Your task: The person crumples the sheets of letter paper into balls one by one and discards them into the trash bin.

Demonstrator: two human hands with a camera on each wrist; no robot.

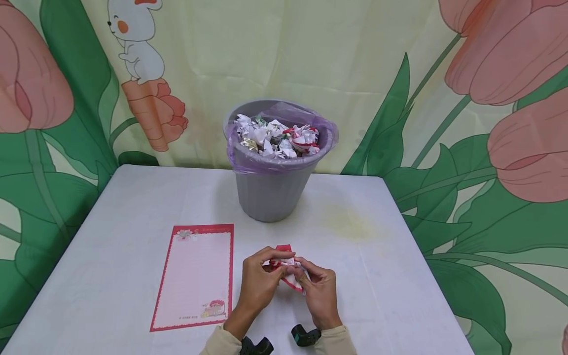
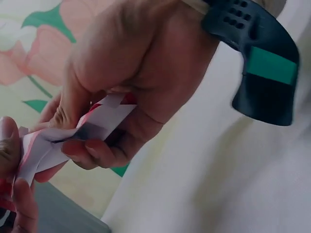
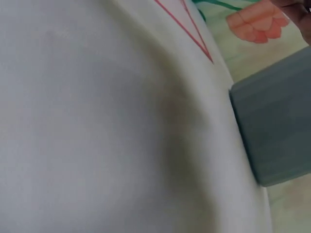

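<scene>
Both hands meet over the front middle of the table, gripping one crumpled sheet of red-bordered paper (image 1: 293, 282) between them. My left hand (image 1: 258, 280) curls its fingers and thumb round the left part of the sheet, and my right hand (image 1: 321, 293) pinches its right part. Seen close in the left wrist view, the folded paper (image 2: 104, 119) shows white faces and red edges, partly hidden by the left hand (image 2: 141, 63). To the left of the hands a flat sheet of letter paper (image 1: 195, 276) with a red border and faint lines lies on the table.
Behind the hands stands a grey bin (image 1: 272, 195) with a purple liner (image 1: 326, 130), heaped with crumpled paper (image 1: 270, 138). A white cloth covers the table (image 1: 390, 296). A printed curtain (image 1: 284, 49) with tulips and a rabbit hangs behind.
</scene>
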